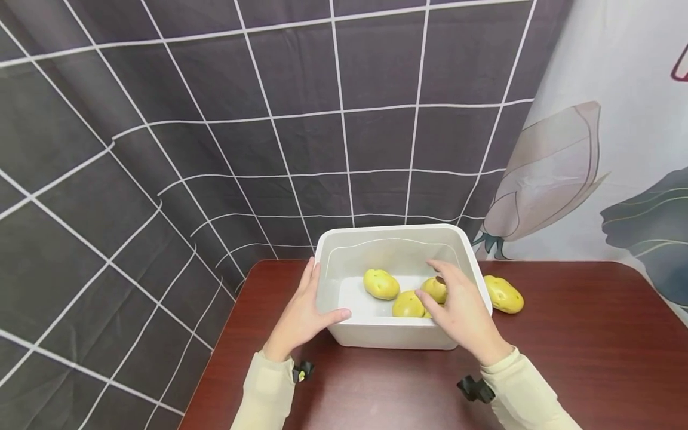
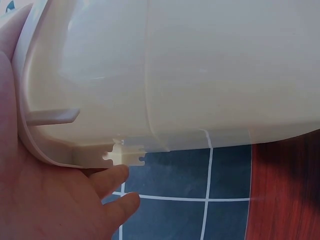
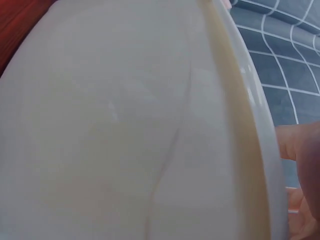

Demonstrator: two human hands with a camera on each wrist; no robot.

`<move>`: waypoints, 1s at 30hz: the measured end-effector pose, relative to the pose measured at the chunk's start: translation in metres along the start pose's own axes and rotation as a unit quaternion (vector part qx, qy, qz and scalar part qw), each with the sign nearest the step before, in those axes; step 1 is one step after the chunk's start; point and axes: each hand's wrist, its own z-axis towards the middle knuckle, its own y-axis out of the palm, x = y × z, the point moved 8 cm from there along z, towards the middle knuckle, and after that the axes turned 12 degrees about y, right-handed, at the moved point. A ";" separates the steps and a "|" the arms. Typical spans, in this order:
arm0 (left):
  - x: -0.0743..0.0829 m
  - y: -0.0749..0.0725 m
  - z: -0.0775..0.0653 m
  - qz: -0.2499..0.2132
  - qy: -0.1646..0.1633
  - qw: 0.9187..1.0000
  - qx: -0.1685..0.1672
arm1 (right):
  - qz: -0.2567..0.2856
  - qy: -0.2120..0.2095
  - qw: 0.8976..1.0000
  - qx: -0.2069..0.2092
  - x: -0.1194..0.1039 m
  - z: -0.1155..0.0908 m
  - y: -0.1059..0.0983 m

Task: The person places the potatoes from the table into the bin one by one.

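A white plastic bin (image 1: 387,335) stands on the table. My left hand (image 1: 301,316) holds its near left corner, thumb over the front rim and fingers along the outer left side. In the left wrist view those fingers (image 2: 117,200) lie just under the rim. My right hand (image 1: 464,307) is over the bin's right front part, with thumb and fingers spread apart and nothing gripped. Inside the bin lie several yellow potatoes; one potato (image 1: 381,284) is left of the others, and another potato (image 1: 408,304) is beside the right thumb. The right hand partly hides the rest.
One more potato (image 1: 503,294) lies on the red-brown table (image 1: 586,334), just outside the bin's right wall. Dark grid-patterned cloth (image 1: 301,143) hangs behind and on the left. At the right hangs a pale floral curtain (image 1: 570,173).
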 end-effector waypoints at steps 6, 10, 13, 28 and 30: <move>0.001 0.000 0.001 0.001 0.005 1.000 0.000 | 0.012 0.014 1.000 0.010 0.000 -0.001 -0.014; 0.000 0.000 0.001 0.001 0.003 1.000 -0.001 | 0.021 0.025 0.999 0.006 0.003 -0.002 -0.020; 0.000 0.001 0.001 -0.003 0.002 1.000 0.000 | 0.024 0.030 0.999 0.012 0.006 -0.004 -0.026; 0.000 0.001 0.000 0.001 0.003 1.000 0.003 | -0.007 0.003 0.994 0.109 0.023 -0.003 -0.061; -0.001 0.001 -0.001 0.001 0.002 1.000 0.002 | -0.008 0.007 0.994 0.109 0.025 -0.003 -0.062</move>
